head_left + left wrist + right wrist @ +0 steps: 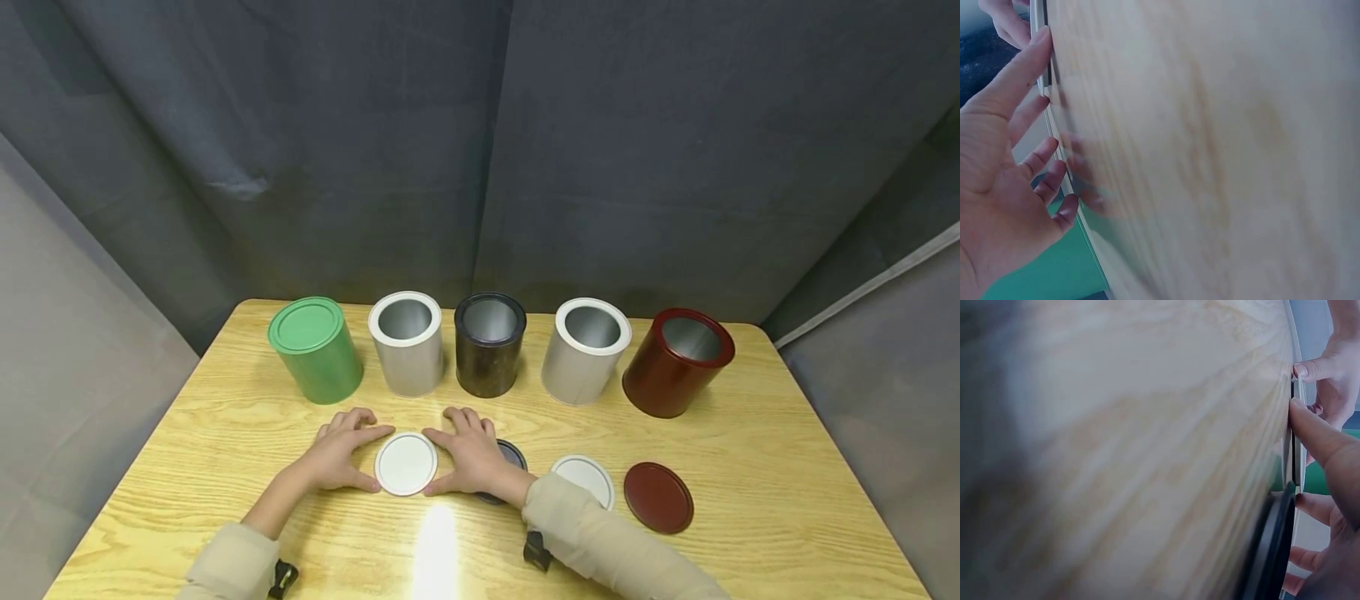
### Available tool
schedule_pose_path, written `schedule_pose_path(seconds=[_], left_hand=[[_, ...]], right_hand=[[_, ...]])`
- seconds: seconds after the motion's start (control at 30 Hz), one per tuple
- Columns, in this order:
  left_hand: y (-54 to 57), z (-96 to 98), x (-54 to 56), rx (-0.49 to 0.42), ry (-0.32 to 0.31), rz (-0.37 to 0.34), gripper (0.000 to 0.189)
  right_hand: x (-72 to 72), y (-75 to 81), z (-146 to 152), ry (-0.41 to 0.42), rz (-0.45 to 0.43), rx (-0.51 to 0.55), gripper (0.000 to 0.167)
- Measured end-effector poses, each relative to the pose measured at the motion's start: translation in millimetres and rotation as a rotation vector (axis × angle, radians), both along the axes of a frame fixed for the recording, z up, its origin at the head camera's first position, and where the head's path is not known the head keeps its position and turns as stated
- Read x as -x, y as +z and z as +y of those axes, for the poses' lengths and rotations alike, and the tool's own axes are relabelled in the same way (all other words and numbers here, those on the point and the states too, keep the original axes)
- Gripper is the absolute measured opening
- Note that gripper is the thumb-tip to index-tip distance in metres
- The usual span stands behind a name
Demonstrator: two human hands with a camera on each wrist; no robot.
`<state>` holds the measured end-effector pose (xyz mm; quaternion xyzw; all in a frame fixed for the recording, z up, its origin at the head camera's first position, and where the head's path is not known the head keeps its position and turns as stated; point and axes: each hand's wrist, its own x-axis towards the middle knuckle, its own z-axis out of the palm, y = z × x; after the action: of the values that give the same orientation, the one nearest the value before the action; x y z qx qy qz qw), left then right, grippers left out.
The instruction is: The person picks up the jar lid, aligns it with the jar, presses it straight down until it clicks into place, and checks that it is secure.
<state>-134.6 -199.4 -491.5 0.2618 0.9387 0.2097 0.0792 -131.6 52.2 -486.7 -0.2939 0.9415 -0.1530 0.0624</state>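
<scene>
A round white lid (406,464) lies flat on the wooden table between my two hands. On its left side is my left hand (336,455), thumb tip at the rim and index finger reaching toward the far edge. My right hand (471,457) mirrors it on the right, with thumb and index finger spread along the rim. Fingertips of the left hand (1010,181) rest at the tabletop in the left wrist view. Seen edge-on in the right wrist view, the lid (1301,462) is beside the right hand's thumb (1316,428). A black lid (512,454) is partly hidden under the right hand and wrist.
Along the back stand a lidded green can (322,358), a white can (411,358), a black can (489,358), another white can (577,367) and a dark red can (667,379); those four are uncovered. A second white lid (585,477) and a dark red lid (658,497) lie at right.
</scene>
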Motion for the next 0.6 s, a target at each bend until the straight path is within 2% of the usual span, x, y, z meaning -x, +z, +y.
schedule_pose_path(seconds=[0.3, 0.6], left_hand=[[2.1, 2.6, -2.1, -0.034, -0.018, 0.003, 0.075], [2.7, 4.1, -2.1, -0.046, -0.030, 0.005, 0.074]], right_hand=[[-0.9, 0.9, -2.4, -0.005, 0.007, 0.001, 0.080], [-1.4, 3.5, -3.8, -0.025, -0.032, 0.032, 0.079]])
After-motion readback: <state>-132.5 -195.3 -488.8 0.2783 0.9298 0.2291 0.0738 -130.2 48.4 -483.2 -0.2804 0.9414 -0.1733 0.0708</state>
